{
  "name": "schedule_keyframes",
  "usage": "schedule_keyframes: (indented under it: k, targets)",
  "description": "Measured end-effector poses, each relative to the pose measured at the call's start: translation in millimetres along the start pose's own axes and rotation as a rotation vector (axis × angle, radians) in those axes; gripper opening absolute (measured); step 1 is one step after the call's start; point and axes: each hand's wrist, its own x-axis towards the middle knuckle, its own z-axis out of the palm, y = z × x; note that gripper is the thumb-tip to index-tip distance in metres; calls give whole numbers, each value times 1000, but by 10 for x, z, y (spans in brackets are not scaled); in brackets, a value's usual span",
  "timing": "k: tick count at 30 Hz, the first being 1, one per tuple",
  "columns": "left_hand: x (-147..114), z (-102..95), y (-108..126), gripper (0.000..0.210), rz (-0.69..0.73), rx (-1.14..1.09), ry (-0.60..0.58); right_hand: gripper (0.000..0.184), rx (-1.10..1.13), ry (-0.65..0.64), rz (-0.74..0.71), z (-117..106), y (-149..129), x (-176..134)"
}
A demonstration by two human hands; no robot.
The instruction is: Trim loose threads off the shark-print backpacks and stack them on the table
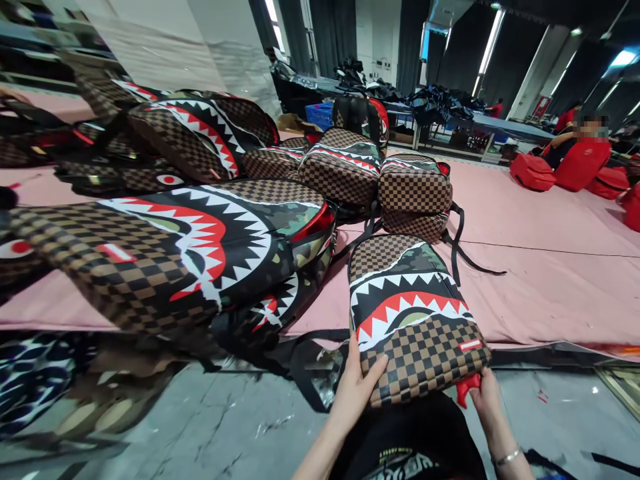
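Backpack bears an unreadable red-and-white label. My left hand grips its side; my right hand pinches red material.

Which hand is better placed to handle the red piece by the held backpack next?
Likely the right hand: it touches the red piece, while the left hand holds the backpack at its opposite side.

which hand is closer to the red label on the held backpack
Right hand, just below the label; the left hand is farther, gripping the backpack by its left edge.
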Motion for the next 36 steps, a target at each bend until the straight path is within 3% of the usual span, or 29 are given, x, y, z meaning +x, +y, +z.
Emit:
schedule_keyframes:
  k: [3, 5, 7, 8, 10, 13, 15, 17, 20, 24, 30, 36]
  targets:
    - [32, 200, -284, 81, -41, -148, -59, 34, 90, 176, -145, 53, -549, 101]
    - [76, 329, -505, 73, -91, -207, -147, 35, 84, 266, -400, 176, -986, 41]
    - [126, 427, -700, 63, -163, -232, -279, 31, -82, 251, -661, 347, -1340, -128]
    - [152, 447, -779, 57, -206, -244, -333, 29, -199, 158, -766, 438, -1455, -238]
    - [211, 388, -890, 42, -338, -325, -331, 28, -434, -227, -976, 599, -1542, -464]
    - [312, 15, -946, 27, -522, -489, -118, 33, -643, -778, -1159, 728, -1399, -710]
    - [350, -343, -925, 25, -527, -516, 5, 32, -728, -926, -1104, 727, -1236, -782]
    - [332, -661, -870, 26, -499, -521, 75, 30, -809, -972, -962, 677, -1090, -793]
    - [236, -875, -741, 34, -413, -522, 92, 28, -881, -969, -782, 574, -929, -756]
    - [128, -727, -531, 43, -313, -500, 17, 26, -849, -927, -661, 475, -764, -720]
    - [-8, -421, -160, 38, -297, -457, -130, 22, -864, -665, -476, 468, -733, -785]
    - [-172, -157, 240, 33, -26, -293, -101, 19, -703, -679, -454, 635, -874, -866]
